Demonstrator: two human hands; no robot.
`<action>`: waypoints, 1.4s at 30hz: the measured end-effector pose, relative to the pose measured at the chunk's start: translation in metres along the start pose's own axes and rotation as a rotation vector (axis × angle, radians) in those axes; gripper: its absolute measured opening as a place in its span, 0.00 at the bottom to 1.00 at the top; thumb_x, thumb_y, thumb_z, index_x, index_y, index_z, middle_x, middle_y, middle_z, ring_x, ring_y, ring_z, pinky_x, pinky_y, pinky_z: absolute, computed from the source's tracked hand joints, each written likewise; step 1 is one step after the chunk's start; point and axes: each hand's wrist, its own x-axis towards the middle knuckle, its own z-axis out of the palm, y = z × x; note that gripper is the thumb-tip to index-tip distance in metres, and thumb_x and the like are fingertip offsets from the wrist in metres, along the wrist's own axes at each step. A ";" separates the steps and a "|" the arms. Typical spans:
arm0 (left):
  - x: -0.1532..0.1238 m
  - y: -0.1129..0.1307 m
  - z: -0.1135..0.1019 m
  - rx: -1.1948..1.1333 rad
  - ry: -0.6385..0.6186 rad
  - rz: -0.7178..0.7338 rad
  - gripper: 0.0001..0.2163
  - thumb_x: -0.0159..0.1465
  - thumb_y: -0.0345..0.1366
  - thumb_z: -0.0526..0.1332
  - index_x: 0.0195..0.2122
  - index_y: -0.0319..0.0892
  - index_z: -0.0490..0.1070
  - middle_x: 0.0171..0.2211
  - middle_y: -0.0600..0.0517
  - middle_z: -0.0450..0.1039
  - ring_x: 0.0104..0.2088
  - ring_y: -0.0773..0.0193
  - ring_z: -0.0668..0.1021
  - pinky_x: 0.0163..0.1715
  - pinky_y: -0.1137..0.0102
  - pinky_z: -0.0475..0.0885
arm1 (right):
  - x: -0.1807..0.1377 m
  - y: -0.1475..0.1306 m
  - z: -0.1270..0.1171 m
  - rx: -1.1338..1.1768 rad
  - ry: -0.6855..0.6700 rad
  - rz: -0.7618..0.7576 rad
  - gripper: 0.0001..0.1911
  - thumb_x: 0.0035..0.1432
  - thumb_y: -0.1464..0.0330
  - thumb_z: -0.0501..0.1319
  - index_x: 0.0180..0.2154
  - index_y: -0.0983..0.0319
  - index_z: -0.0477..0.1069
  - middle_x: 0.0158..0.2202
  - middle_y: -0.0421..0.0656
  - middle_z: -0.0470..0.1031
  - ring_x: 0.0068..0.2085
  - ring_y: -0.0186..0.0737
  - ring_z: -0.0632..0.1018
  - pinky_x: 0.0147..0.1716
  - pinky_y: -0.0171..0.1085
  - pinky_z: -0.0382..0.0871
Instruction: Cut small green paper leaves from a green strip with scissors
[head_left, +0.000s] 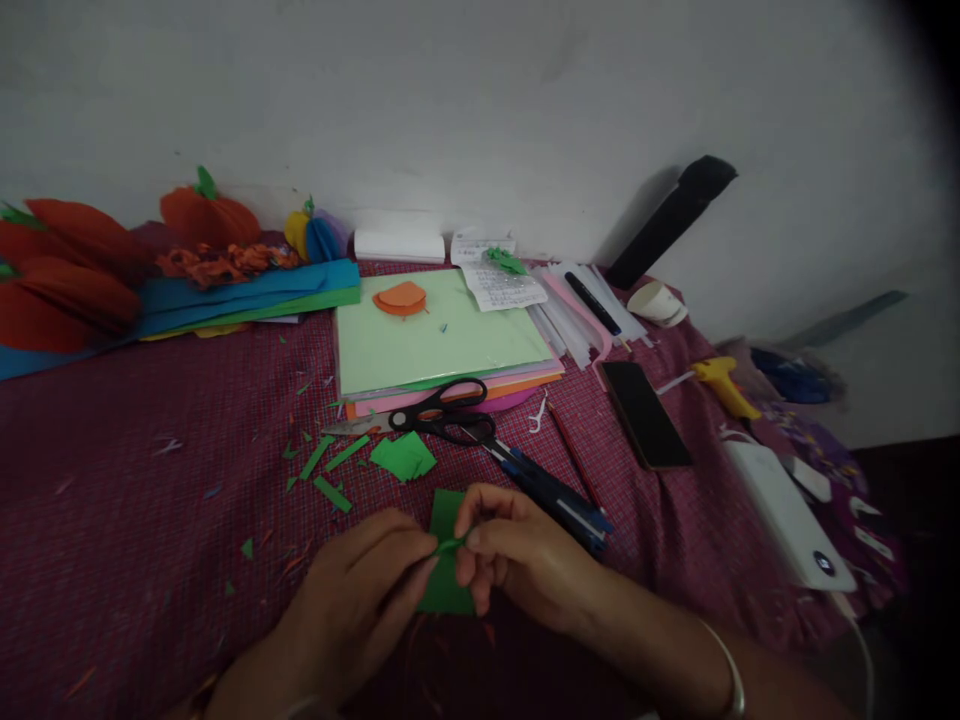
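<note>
Green paper (447,512) — one piece, two hands (525,560).

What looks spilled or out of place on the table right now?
Scattered green paper scraps lie over the red cloth, left of the scissors, with finer slivers further left. The scissors lie askew at the paper stack front edge. The left hand and right hand pinch a green paper piece; nothing looks damaged.

Dark green paper (447,560), black-handled scissors (442,412), pale green sheet (442,340) and orange cutout (401,298) on a maroon checked cloth (150,480).
</note>
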 end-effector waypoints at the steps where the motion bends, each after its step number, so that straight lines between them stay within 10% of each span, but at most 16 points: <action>1: 0.001 -0.001 0.000 0.015 -0.001 0.007 0.09 0.57 0.25 0.61 0.34 0.46 0.74 0.28 0.53 0.75 0.29 0.67 0.76 0.30 0.77 0.69 | 0.000 0.000 0.000 -0.007 -0.005 0.001 0.06 0.45 0.72 0.61 0.29 0.64 0.66 0.19 0.38 0.75 0.15 0.29 0.72 0.15 0.27 0.67; 14: 0.010 0.015 0.001 -0.479 0.020 -0.714 0.12 0.55 0.41 0.61 0.18 0.41 0.68 0.14 0.58 0.63 0.17 0.69 0.66 0.19 0.76 0.62 | -0.017 -0.011 0.006 -0.746 0.057 -0.419 0.05 0.56 0.68 0.60 0.35 0.60 0.64 0.27 0.37 0.65 0.28 0.33 0.66 0.28 0.33 0.62; 28: -0.004 -0.001 0.009 0.040 -0.090 -0.120 0.05 0.62 0.31 0.58 0.29 0.43 0.72 0.24 0.54 0.70 0.25 0.67 0.72 0.26 0.75 0.64 | -0.014 -0.004 0.005 -0.943 0.131 -0.612 0.06 0.53 0.76 0.58 0.26 0.61 0.66 0.24 0.38 0.68 0.26 0.33 0.70 0.27 0.32 0.63; 42: 0.000 0.006 0.009 -0.185 -0.160 -0.230 0.12 0.64 0.33 0.54 0.25 0.42 0.71 0.21 0.53 0.69 0.23 0.67 0.70 0.24 0.74 0.62 | -0.014 -0.003 0.005 -1.014 0.168 -0.719 0.07 0.51 0.78 0.57 0.27 0.61 0.66 0.25 0.38 0.69 0.26 0.32 0.70 0.26 0.31 0.63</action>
